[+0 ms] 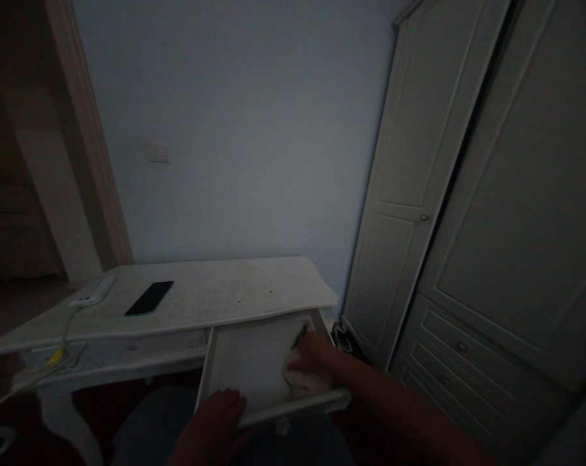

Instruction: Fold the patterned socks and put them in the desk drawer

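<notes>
A white drawer (pixel 248 362) is pulled out from the right part of the white desk (pixel 225 285). At its front left corner, my left hand (pixel 219 411) has its fingers curled over the front edge. My right hand (pixel 316 353) is inside the drawer on the right side, closed on a whitish cloth (pixel 307 385) bunched beneath it. A small dark shape (pixel 300 334) shows by the fingers of that hand; in the dim light I cannot make out what it is.
On the desktop lie a dark phone (pixel 149 298) and a white power strip (pixel 93 291), with a cable hanging over the desk's front. A tall white wardrobe (pixel 399 194) stands at the right. Behind the desk is a pale blue wall (pixel 254 142) with a switch (pixel 157 152).
</notes>
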`<state>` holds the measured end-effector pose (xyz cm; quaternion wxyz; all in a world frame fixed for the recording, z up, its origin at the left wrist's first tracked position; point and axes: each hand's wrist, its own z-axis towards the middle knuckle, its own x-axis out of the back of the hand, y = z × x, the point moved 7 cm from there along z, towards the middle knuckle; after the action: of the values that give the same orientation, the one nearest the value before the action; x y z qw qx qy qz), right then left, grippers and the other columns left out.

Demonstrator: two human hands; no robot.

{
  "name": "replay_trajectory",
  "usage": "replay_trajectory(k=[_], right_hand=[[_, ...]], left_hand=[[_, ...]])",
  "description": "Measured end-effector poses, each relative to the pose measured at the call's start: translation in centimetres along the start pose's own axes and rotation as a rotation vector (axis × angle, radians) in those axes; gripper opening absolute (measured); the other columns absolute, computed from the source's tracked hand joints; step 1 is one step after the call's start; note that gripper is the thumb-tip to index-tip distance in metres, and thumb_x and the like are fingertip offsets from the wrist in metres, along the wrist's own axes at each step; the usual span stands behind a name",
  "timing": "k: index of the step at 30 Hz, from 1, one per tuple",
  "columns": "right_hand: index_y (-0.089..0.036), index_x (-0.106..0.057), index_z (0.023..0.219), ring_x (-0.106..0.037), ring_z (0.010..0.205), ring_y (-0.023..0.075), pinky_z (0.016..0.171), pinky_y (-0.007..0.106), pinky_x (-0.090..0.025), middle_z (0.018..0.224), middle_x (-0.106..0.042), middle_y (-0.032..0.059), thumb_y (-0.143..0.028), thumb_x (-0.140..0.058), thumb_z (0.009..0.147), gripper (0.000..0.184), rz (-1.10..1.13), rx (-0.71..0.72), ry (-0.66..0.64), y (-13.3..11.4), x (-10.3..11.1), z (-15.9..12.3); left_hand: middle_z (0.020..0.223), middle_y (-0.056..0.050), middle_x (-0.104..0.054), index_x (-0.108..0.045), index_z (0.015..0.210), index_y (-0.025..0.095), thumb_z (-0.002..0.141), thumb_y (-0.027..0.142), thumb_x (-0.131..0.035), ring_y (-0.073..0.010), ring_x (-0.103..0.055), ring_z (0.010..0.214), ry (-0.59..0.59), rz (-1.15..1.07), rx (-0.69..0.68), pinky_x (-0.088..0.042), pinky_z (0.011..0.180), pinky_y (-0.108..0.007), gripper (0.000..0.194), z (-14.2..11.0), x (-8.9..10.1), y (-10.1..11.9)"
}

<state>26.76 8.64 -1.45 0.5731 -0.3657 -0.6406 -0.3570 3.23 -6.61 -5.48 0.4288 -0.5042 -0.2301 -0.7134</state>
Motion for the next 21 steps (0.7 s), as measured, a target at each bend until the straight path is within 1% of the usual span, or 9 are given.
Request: replay_trajectory(k=[1, 3, 6, 10, 12, 14, 17, 19, 21], right_hand=[[-0.018, -0.078, 0.128, -0.071, 0.12, 0.0407, 0.102, 0.05, -0.053, 0.133, -0.074, 0.0225, -0.076, -0.077, 0.073, 0.08, 0.027, 0.029, -0.032, 0.1, 0.0, -0.7], [-0.021, -0.071, 0.14, -0.069, 0.125, 0.0397, 0.107, 0.049, -0.052, 0.14, -0.07, 0.0199, -0.079, -0.077, 0.071, 0.09, 0.105, 0.085, -0.143, 0.3, 0.0, -1.9], [-0.023, -0.062, 0.15, -0.068, 0.127, 0.0396, 0.109, 0.05, -0.051, 0.144, -0.069, 0.0174, -0.074, -0.077, 0.075, 0.092, 0.221, 0.179, -0.297, -1.0, 0.3, -2.7], [-0.033, -0.062, 0.148, -0.066, 0.131, 0.036, 0.105, 0.046, -0.053, 0.143, -0.071, 0.009, -0.054, -0.084, 0.075, 0.079, 0.248, 0.366, -0.188, -6.2, 0.9, -1.4], [-0.031, -0.066, 0.141, -0.071, 0.122, 0.0369, 0.095, 0.045, -0.057, 0.134, -0.075, 0.011, -0.046, -0.085, 0.076, 0.07, 0.175, 0.352, -0.119, -9.1, 0.2, -0.3], [-0.026, -0.069, 0.134, -0.076, 0.109, 0.0373, 0.087, 0.044, -0.058, 0.122, -0.079, 0.0142, -0.042, -0.082, 0.078, 0.059, 0.098, 0.345, -0.084, -11.9, -0.7, 0.8], [-0.027, -0.067, 0.131, -0.077, 0.102, 0.0348, 0.086, 0.042, -0.057, 0.113, -0.081, 0.0115, -0.042, -0.074, 0.086, 0.048, 0.053, 0.523, -0.069, -15.5, -1.4, 1.3], [-0.029, -0.063, 0.138, -0.076, 0.105, 0.0347, 0.091, 0.045, -0.056, 0.116, -0.08, 0.0105, -0.042, -0.074, 0.086, 0.055, 0.043, 0.595, -0.063, -15.5, -1.3, 1.0], [-0.032, -0.058, 0.147, -0.071, 0.12, 0.0388, 0.104, 0.055, -0.05, 0.131, -0.075, 0.0131, -0.043, -0.079, 0.08, 0.071, 0.066, 0.561, -0.079, -13.4, -1.0, 0.5]], left_hand=[[0.12, -0.009, -0.079, -0.072, 0.121, 0.028, 0.092, 0.052, -0.075, -0.0291, -0.076, 0.108, -0.009, 0.0, -0.004, -0.062, 0.095, -0.042, 0.038, 0.1, 0.1, 0.1], [0.121, -0.009, -0.079, -0.071, 0.122, 0.028, 0.094, 0.052, -0.071, -0.0283, -0.076, 0.108, -0.052, -0.015, -0.027, -0.061, 0.094, -0.041, 0.036, 0.4, 0.0, 0.3], [0.122, -0.01, -0.078, -0.072, 0.122, 0.026, 0.094, 0.048, -0.07, -0.0299, -0.074, 0.109, -0.119, -0.026, -0.007, -0.06, 0.095, -0.043, 0.035, 0.8, -0.5, 0.5], [0.12, -0.011, -0.077, -0.073, 0.117, 0.026, 0.095, 0.048, -0.068, -0.0316, -0.073, 0.109, -0.226, -0.075, 0.072, -0.059, 0.096, -0.046, 0.032, 1.2, -1.1, 0.4], [0.119, -0.011, -0.077, -0.073, 0.117, 0.026, 0.097, 0.049, -0.065, -0.0317, -0.073, 0.109, -0.252, -0.106, 0.074, -0.059, 0.096, -0.046, 0.032, 1.2, -1.3, 0.5], [0.122, -0.011, -0.077, -0.071, 0.123, 0.028, 0.096, 0.049, -0.066, -0.0321, -0.073, 0.112, -0.231, -0.116, 0.068, -0.059, 0.098, -0.046, 0.035, 1.1, -1.4, 0.6], [0.128, -0.01, -0.076, -0.066, 0.134, 0.032, 0.093, 0.044, -0.072, -0.0326, -0.073, 0.113, -0.163, -0.112, 0.069, -0.058, 0.1, -0.047, 0.044, 0.8, -1.7, 0.5], [0.13, -0.009, -0.076, -0.065, 0.136, 0.033, 0.089, 0.042, -0.076, -0.033, -0.073, 0.113, -0.142, -0.122, 0.069, -0.059, 0.099, -0.046, 0.05, 0.6, -1.8, 0.2], [0.131, -0.009, -0.076, -0.067, 0.131, 0.033, 0.087, 0.042, -0.078, -0.0324, -0.074, 0.113, -0.152, -0.141, 0.078, -0.059, 0.098, -0.043, 0.046, 0.4, -1.6, -0.1]])
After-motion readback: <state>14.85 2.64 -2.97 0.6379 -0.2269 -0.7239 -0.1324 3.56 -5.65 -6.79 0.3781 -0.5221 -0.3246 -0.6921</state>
